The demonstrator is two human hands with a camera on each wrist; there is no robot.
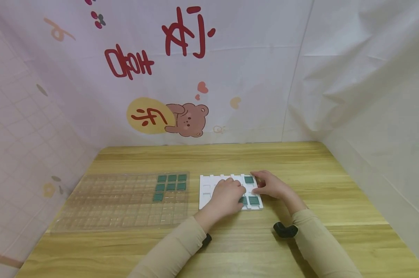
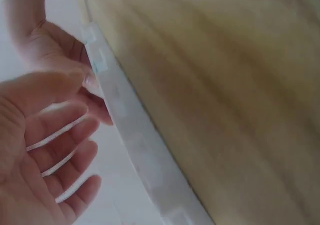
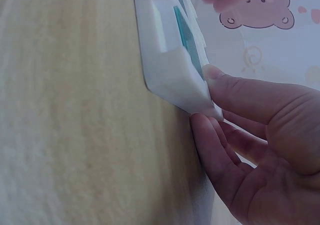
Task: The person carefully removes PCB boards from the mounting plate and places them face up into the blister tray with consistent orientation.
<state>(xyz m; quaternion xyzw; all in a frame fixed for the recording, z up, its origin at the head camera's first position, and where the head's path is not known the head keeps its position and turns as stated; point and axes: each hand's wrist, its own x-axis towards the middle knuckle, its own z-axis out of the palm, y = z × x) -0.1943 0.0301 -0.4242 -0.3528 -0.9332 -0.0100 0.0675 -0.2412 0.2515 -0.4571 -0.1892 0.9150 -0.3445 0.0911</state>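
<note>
A white slotted tray (image 1: 204, 181) lies on the table with green square chips (image 1: 254, 200) in slots at its right side. My right hand (image 1: 270, 185) pinches the tray's far right corner; in the right wrist view the thumb (image 3: 227, 85) and a finger stand on either side of that corner, beside a chip in its slot. Over the tray's middle is my left hand (image 1: 227, 195), hiding several slots. Its fingers (image 2: 70, 155) are loosely bent in the left wrist view, with nothing visible in them.
To the left lies a clear plastic blister sheet (image 1: 119, 204) with many pockets; several green chips (image 1: 171, 186) sit in its far right part. A wood-grain table (image 1: 230, 247) carries everything. A printed cloth backdrop (image 1: 247, 77) rises behind. Each wrist bears a black device (image 1: 285, 230).
</note>
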